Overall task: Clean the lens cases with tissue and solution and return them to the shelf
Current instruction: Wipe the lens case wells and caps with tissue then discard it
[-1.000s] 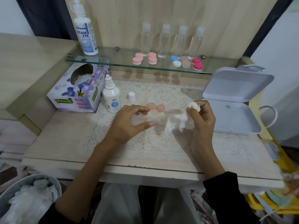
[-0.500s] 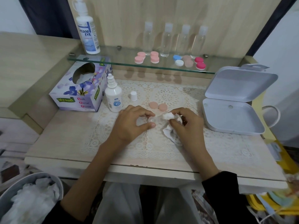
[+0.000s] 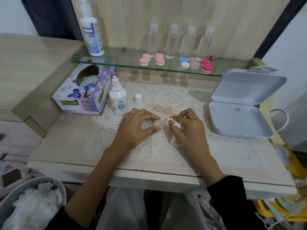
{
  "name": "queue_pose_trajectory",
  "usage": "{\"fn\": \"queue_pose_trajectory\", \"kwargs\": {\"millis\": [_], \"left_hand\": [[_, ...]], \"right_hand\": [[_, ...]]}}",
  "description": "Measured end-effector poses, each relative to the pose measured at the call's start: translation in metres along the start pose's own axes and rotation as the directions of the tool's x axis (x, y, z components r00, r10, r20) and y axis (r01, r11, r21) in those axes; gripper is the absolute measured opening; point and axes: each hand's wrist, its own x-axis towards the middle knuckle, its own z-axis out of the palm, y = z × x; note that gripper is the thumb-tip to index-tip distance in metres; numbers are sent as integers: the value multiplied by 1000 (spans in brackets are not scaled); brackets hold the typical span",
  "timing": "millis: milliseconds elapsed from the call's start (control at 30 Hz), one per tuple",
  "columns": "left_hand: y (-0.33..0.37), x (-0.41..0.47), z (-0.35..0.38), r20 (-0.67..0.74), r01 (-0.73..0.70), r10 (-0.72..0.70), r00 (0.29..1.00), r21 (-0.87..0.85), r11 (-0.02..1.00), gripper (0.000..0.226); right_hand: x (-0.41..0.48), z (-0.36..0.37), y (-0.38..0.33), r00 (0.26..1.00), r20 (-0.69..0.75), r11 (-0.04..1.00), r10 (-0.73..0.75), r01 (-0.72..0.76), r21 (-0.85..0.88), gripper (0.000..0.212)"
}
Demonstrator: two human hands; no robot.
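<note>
A clear lens case (image 3: 157, 124) is being pinched by the left hand (image 3: 135, 128), tissue (image 3: 173, 140) being gripped by the right hand (image 3: 186, 129).

The bench (image 3: 66, 138) and the back panel (image 3: 216, 14) at the top of the frame show pale wood grain, with a white openwork cloth mat (image 3: 174, 97) across the bench's middle. The shelf (image 3: 126, 63) in the upper middle is clear glossy glass carrying see-through plastic bottles (image 3: 153, 42); the tissue box (image 3: 79, 97) at left is printed card, the small bottle (image 3: 118, 100) beside it smooth white plastic. At centre the lens case (image 3: 157, 124) is clear shiny plastic, the tissue (image 3: 177, 125) soft crumpled paper, the two pink lids (image 3: 158, 108) matt plastic, and the hinged box (image 3: 239, 123) at right smooth matt pale plastic.
</note>
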Motion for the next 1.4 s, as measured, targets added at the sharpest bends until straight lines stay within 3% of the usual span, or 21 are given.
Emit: {"fn": "queue_pose_trajectory", "kwargs": {"millis": [133, 367, 433, 600, 967, 1067, 1200, 1300, 1400], "left_hand": [[-1, 0, 0, 3, 2, -2, 1000, 8, 1000, 41], [1, 0, 0, 2, 2, -2, 1000, 25, 1000, 42], [2, 0, 0, 1, 1, -1, 1000, 30, 1000, 41], [1, -1, 0, -3, 8, -8, 1000, 36, 999, 40], [3, -1, 0, -6, 1, 0, 1000, 42, 999, 42], [4, -1, 0, -9, -2, 2, 1000, 47, 999, 42], [3, -2, -1, -10, 1, -1, 1000, 48, 999, 42], [3, -2, 0, -11, 2, -2, 1000, 45, 999, 41], [2, -2, 0, -14, 4, -3, 1000, 43, 999, 40]], "right_hand": [[2, 1, 0, 1000, -22, 1000, -8, 8, -2, 7], [-3, 7, -4, 987, 93, 977, -133, 146, -156, 20], [-4, 7, -7, 986, 108, 977, -129, 145, -155, 24], [-2, 9, -5, 986, 157, 981, -63, 90, -173, 10], [12, 11, 6, 978, 205, 999, 27, -22, -27, 14], [10, 8, 6, 975, 213, 981, 64, -100, 166, 14], [8, 3, -1, 974, 159, 926, 159, -203, 317, 21], [6, 1, -5, 982, 102, 926, 159, -184, 329, 22], [5, -2, -7, 987, 57, 933, 149, -159, 323, 11]]}}
